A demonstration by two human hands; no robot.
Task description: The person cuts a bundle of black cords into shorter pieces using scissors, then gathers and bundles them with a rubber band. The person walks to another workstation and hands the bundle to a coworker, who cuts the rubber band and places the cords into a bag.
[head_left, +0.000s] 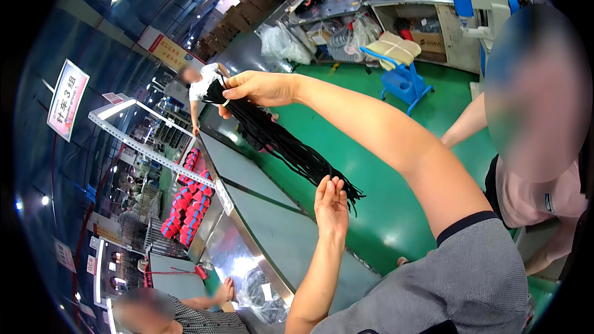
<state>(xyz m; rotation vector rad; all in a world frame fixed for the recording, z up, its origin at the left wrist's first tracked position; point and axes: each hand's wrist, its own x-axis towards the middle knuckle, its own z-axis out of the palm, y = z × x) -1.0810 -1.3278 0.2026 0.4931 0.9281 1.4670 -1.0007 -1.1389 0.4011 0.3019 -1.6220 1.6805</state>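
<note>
A long bundle of thin black cords (288, 148) stretches between my hands, slanting down to the right. A pale tie (226, 102) wraps it near its upper end. My right hand (257, 88) is closed around that end beside the tie, with the arm raised across the view. Lower down, the fingertips of my left hand (331, 204) pinch some strands close to the loose ends. Those ends fan out just past my left fingers. How many strands the left hand grips is too fine to tell.
A long grey worktable (266, 210) runs below the bundle, with a clear plastic bag (260, 294) on it. Red-and-black bundles (189, 207) lie farther left. Co-workers sit or stand at right, lower left and beyond. A blue stool (405, 83) stands on the green floor.
</note>
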